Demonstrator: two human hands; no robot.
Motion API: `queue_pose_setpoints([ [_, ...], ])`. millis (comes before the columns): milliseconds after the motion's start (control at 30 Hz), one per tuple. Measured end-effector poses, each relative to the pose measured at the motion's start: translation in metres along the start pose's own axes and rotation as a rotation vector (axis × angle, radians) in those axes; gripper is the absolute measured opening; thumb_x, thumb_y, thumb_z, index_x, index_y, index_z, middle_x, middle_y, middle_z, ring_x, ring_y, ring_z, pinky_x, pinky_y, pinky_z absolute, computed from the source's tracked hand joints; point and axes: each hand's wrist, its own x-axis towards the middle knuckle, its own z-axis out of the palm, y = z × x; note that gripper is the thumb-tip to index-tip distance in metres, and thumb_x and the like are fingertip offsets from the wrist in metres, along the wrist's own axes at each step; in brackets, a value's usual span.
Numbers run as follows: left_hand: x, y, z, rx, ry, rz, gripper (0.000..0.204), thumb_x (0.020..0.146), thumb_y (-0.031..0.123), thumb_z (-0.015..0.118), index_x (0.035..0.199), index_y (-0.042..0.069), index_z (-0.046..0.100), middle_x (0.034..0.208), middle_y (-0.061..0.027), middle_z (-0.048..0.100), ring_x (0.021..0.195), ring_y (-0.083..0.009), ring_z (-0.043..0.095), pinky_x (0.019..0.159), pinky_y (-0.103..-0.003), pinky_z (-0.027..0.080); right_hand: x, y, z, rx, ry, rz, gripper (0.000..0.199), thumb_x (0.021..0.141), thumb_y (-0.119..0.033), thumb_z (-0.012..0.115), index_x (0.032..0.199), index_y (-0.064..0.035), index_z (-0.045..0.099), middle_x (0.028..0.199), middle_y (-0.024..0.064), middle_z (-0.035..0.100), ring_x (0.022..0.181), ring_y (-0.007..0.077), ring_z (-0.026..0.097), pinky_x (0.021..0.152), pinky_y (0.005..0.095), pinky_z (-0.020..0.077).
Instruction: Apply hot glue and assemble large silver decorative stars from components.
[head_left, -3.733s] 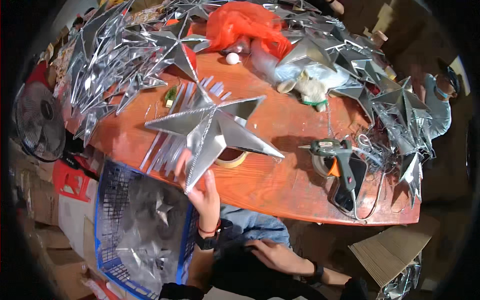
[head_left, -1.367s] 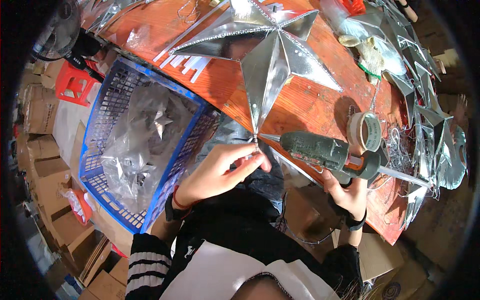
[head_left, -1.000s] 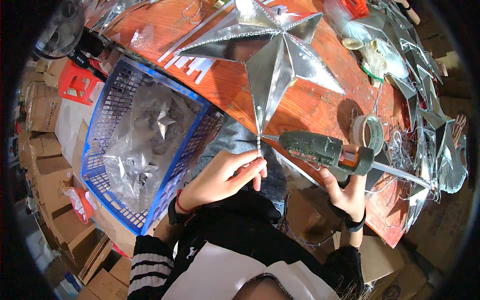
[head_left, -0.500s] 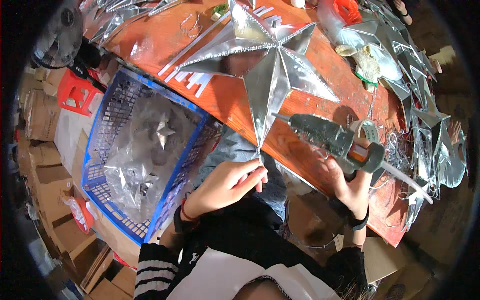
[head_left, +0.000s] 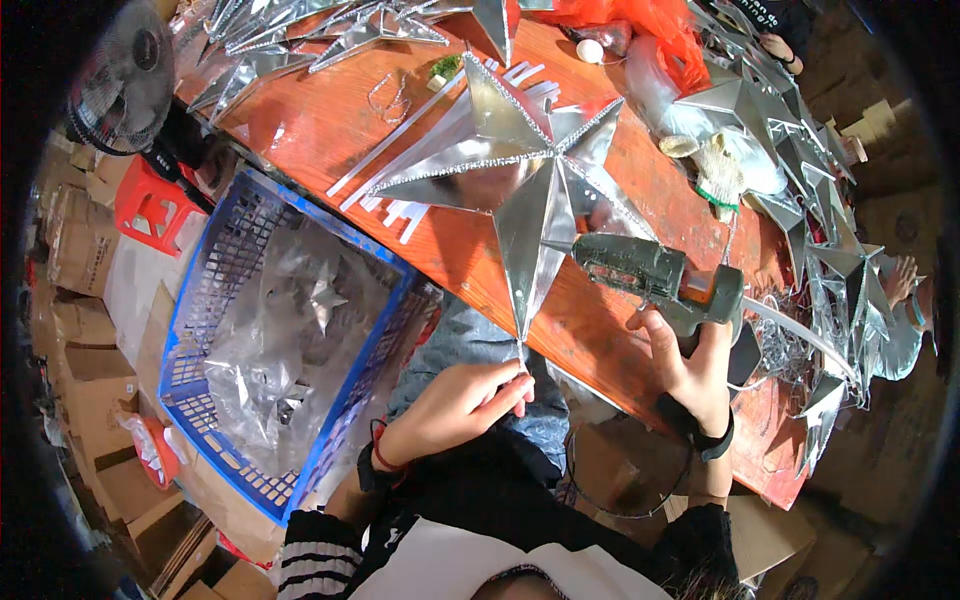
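A large silver five-pointed star (head_left: 517,245) lies on the orange-red table, one point reaching past the near edge. Glittery trim (head_left: 450,178) runs along ridges of its upper arms. My left hand (head_left: 460,405) is closed in a pinch just below that near point, on a thin silvery strand at its tip. In my right hand (head_left: 690,370) is a dark green glue gun (head_left: 625,268), a whitish glue stick (head_left: 810,335) curving out of its back. Its nozzle points left, over the star's near arm; whether it touches cannot be made out.
White strips (head_left: 400,215) lie partly under the star. A blue basket (head_left: 345,365) with small silver stars in plastic stands left, near a fan (head_left: 120,75) and red stool (head_left: 155,205). Right are a work glove (head_left: 718,175), more silver stars (head_left: 855,262) and another person's hand (head_left: 900,280).
The view has shifted, so the table and star sit lower in it. Relative to the star, the glue gun has moved up the near arm toward the centre. My left hand keeps its pinch.
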Motion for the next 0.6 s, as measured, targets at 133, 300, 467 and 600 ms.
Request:
queue_pose_setpoints([
  [133, 0.000, 0.000, -0.001, -0.012, 0.002, 0.001, 0.021, 0.091, 0.019, 0.044, 0.085, 0.001, 0.052, 0.072, -0.0103, 0.061, 0.067, -0.0252, 0.060, 0.061, -0.031, 0.044, 0.004, -0.005, -0.001, -0.015, -0.019, -0.011, 0.025, 0.083, -0.003, 0.056, 0.102, 0.0055, 0.043, 0.071, 0.0088, 0.060, 0.059, 0.0143, 0.058, 0.059, 0.0264, 0.0471],
  [300, 0.001, 0.003, -0.002, -0.032, -0.034, -0.040, 0.020, 0.091, 0.019, 0.045, 0.084, 0.001, 0.052, 0.072, -0.0100, 0.060, 0.067, -0.0250, 0.059, 0.060, -0.031, 0.043, 0.007, -0.004, 0.002, -0.003, 0.148, -0.002, 0.029, 0.076, -0.011, 0.066, 0.099, 0.0017, 0.053, 0.078, 0.0132, 0.062, 0.066, 0.0239, 0.060, 0.063, 0.0324, 0.0462],
  [467, 0.003, -0.010, 0.003, -0.048, -0.019, 0.016, 0.019, 0.091, 0.016, 0.045, 0.084, 0.002, 0.055, 0.073, -0.0076, 0.060, 0.066, -0.0171, 0.059, 0.061, -0.026, 0.044, 0.022, -0.005, 0.001, 0.073, 0.211, 0.104, 0.028, 0.077, -0.011, 0.066, 0.099, 0.0016, 0.054, 0.077, 0.0124, 0.061, 0.062, 0.0222, 0.058, 0.059, 0.0311, 0.0451],
  [600, 0.005, -0.012, 0.001, -0.025, -0.038, 0.040, 0.019, 0.091, 0.015, 0.045, 0.084, 0.001, 0.055, 0.075, -0.0091, 0.060, 0.070, -0.0196, 0.060, 0.064, -0.028, 0.045, 0.037, -0.006, -0.001, -0.009, 0.189, 0.118, 0.024, 0.078, -0.013, 0.065, 0.095, 0.0011, 0.057, 0.070, 0.0108, 0.060, 0.056, 0.0189, 0.055, 0.055, 0.0289, 0.0437],
])
